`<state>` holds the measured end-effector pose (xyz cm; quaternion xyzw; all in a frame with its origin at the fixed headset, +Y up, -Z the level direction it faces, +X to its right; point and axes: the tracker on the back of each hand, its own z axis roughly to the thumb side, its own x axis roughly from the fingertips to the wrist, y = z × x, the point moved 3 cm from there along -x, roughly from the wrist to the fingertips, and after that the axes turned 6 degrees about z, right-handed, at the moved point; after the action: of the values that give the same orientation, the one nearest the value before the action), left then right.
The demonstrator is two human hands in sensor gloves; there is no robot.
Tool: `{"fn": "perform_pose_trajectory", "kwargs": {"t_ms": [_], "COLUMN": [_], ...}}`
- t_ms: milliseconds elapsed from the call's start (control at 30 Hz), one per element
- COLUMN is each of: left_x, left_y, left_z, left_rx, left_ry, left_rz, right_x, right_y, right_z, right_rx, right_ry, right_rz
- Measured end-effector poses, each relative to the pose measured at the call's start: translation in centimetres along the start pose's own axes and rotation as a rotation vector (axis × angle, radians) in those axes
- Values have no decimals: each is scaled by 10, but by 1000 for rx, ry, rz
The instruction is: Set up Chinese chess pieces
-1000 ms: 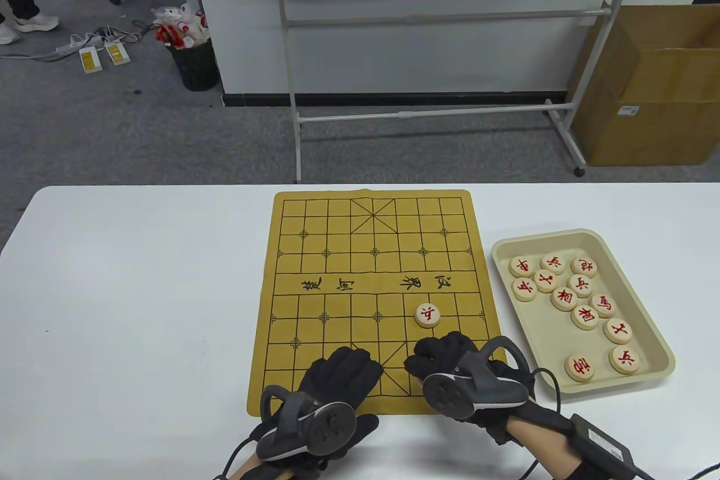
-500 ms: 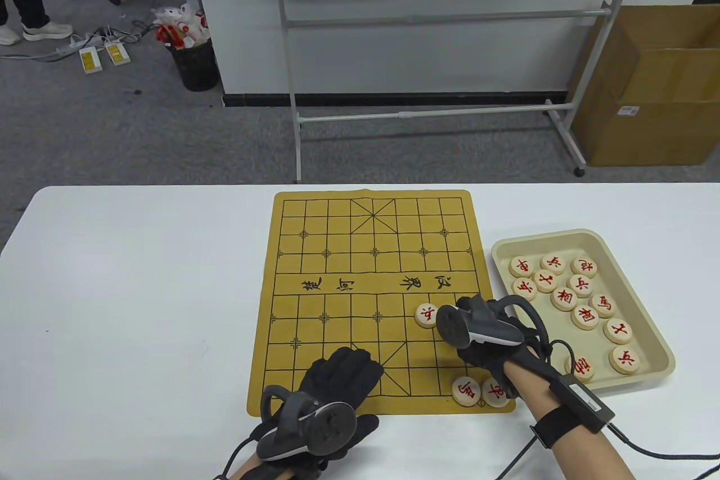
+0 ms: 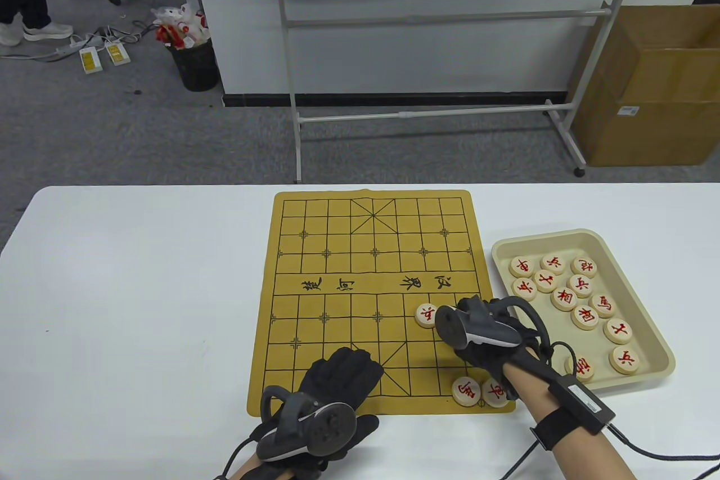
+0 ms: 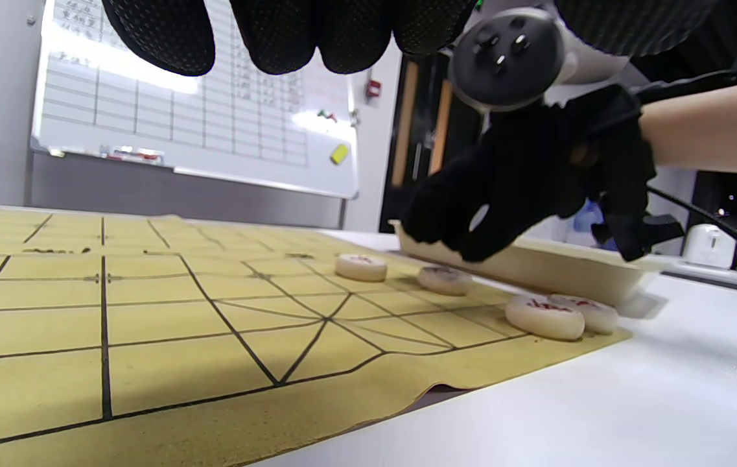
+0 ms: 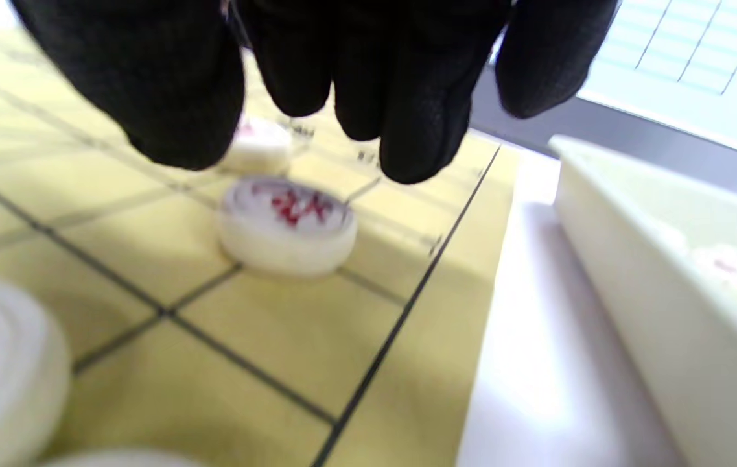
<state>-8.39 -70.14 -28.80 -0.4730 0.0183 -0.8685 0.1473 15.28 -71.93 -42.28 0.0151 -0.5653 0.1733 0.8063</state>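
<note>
A yellow chess board mat [image 3: 337,255] lies mid-table. One red-lettered wooden piece [image 3: 426,315] sits right of centre on it. Two more pieces [image 3: 466,391] [image 3: 495,393] lie side by side at its near right corner. My right hand [image 3: 478,353] hovers over the mat's right side, fingers [image 5: 407,130] curved down above another piece [image 5: 287,224] and not touching it. That piece [image 4: 444,280] lies flat on the mat. My left hand [image 3: 343,370] rests flat on the mat's near edge, holding nothing.
A beige tray [image 3: 568,233] with several red-lettered pieces stands right of the mat, close to my right wrist. A whiteboard stand [image 3: 427,108] and a cardboard box [image 3: 652,108] are on the floor behind the table.
My right hand moved from the mat's near edge up and right, uncovering two pieces at the near right corner. Over the last half second it barely moved. The left hand stayed still.
</note>
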Motion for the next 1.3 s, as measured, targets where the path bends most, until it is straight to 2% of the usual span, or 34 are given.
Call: {"fn": "perform_pose_trajectory", "kwargs": {"t_ms": [167, 300, 433, 567, 733, 933, 1000, 1233, 1300], "left_x": [0, 0, 0, 0, 0, 0, -1, -1, -1], "left_y": [0, 0, 0, 1, 2, 3, 3, 2, 2], "left_z": [0, 0, 0, 0, 0, 0, 0, 0, 0], "left_rx": [1, -1, -2, -6, -9, -12, -13, -11, -11], "left_ry": [0, -1, -1, 1, 1, -1, -2, -3, -3], "left_rz": [0, 3, 6, -2, -12, -21, -21, -18, -17], "right_x": [24, 36, 42, 43, 46, 46, 46, 45, 44], "right_y": [19, 18, -1, -41, -70, -85, -84, -88, -86], "right_z": [-35, -71, -103, -122, -135, -140, -140, -136, -134], "right_rx": [-14, -9, -13, -16, 24, 71, 83, 105, 130], "right_ry": [-83, -170, -246, -295, -369, -411, -404, -399, -392], "right_rz": [-43, -19, 85, 284, 388, 474, 441, 459, 412]}}
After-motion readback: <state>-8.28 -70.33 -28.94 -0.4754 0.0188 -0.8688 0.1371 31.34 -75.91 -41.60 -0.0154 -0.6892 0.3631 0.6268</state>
